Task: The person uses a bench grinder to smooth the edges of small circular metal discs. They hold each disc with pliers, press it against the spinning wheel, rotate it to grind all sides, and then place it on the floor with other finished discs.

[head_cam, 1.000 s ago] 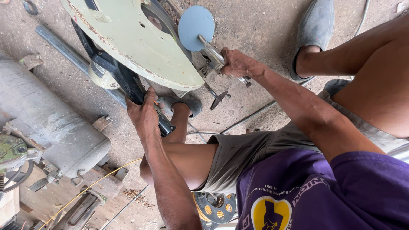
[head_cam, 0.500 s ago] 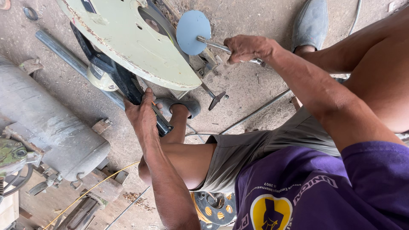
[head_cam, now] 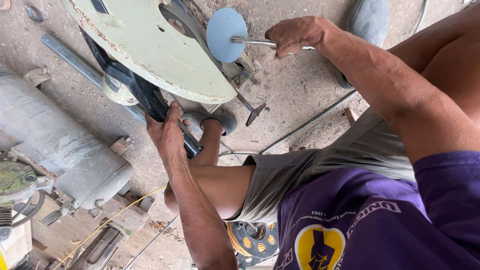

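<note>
Pale green, rust-flecked blade guard [head_cam: 150, 55] on a chop saw, low over the ground; round blue-grey disc [head_cam: 226, 35] beside it at top centre. Stood on dusty concrete floor [head_cam: 300, 95], grey metal tank [head_cam: 55, 145] to the left, long steel pipe [head_cam: 75, 62] underneath. Left hand [head_cam: 167, 135] reached forward, fingers wrapped tight round the black saw handle [head_cam: 150, 107]. Right hand [head_cam: 300, 35] fisted on a metal wrench [head_cam: 255, 42], arm stretched towards the disc.

Hands [head_cam: 167, 132] on saw handle [head_cam: 150, 97], wrench [head_cam: 260, 42]
</note>
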### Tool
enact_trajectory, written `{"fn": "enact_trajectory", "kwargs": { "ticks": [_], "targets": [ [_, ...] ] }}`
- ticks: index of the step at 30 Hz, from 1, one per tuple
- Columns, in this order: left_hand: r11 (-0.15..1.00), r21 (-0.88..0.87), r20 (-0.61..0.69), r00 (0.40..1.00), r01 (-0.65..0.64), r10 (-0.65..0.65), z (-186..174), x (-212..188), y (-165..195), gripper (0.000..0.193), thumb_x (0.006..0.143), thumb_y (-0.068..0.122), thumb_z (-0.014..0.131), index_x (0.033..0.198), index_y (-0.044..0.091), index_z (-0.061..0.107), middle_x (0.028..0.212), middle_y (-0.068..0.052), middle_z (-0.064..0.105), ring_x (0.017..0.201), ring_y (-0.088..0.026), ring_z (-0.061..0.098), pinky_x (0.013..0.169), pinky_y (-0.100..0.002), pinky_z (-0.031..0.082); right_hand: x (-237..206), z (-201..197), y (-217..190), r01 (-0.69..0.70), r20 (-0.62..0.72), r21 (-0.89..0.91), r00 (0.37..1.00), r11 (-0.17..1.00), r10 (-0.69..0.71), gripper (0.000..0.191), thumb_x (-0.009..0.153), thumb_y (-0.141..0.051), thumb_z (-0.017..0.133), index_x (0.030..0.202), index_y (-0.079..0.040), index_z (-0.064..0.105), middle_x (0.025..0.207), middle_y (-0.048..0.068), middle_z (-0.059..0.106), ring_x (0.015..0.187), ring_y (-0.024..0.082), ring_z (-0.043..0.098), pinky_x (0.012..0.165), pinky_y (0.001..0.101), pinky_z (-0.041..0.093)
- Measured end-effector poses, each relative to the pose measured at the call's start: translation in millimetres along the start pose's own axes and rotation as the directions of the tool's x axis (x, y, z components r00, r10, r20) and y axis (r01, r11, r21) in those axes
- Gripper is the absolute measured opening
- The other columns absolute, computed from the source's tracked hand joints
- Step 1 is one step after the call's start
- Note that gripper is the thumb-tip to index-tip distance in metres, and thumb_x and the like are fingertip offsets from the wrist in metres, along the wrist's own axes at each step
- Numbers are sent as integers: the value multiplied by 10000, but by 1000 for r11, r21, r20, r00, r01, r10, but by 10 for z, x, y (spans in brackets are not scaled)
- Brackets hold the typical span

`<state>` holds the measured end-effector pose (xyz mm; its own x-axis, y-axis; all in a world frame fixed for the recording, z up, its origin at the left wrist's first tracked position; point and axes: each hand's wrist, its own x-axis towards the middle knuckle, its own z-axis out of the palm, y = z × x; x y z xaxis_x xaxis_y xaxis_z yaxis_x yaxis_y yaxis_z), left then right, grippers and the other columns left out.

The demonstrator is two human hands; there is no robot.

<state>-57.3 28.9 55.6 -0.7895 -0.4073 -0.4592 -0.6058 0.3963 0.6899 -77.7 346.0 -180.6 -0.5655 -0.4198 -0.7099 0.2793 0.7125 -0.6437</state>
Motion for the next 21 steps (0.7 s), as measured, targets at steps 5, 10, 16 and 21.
{"fn": "enact_trajectory", "kwargs": {
  "ticks": [5,10,16,21],
  "targets": [
    [1000,6,-2,1000,1,-1,-12,-4,-12,536,916,223,748,1349,16,509,871,-81,661,517,-114,614,408,-220,498,-2,22,76,111,13,-24,994,994,-111,341,863,-125,718,1162,-3,610,709,75,549,581,186,503,559,356,478],
    [1000,0,4,1000,-13,13,-29,15,-60,531,918,225,748,1345,22,506,874,-76,666,515,-114,616,412,-217,499,-82,-4,165,84,-51,-76,995,994,-88,283,948,-182,642,1202,-64,598,701,76,552,561,184,474,501,337,413],
    [1000,-9,8,1000,-5,5,-21,42,-64,521,928,216,749,1338,4,508,864,-86,669,525,-120,625,410,-223,500,-2,256,-37,-6,-304,-64,952,998,-14,218,1036,-186,519,1205,-87,614,718,130,601,473,146,448,388,303,432],
    [1000,-10,-3,1000,8,-8,-14,43,-31,526,912,213,756,1337,21,513,878,-83,686,531,-125,628,416,-222,497,230,673,-443,32,-479,191,875,981,64,265,1020,-173,517,1266,-76,540,752,153,636,408,142,460,308,305,430]
  ]
}}
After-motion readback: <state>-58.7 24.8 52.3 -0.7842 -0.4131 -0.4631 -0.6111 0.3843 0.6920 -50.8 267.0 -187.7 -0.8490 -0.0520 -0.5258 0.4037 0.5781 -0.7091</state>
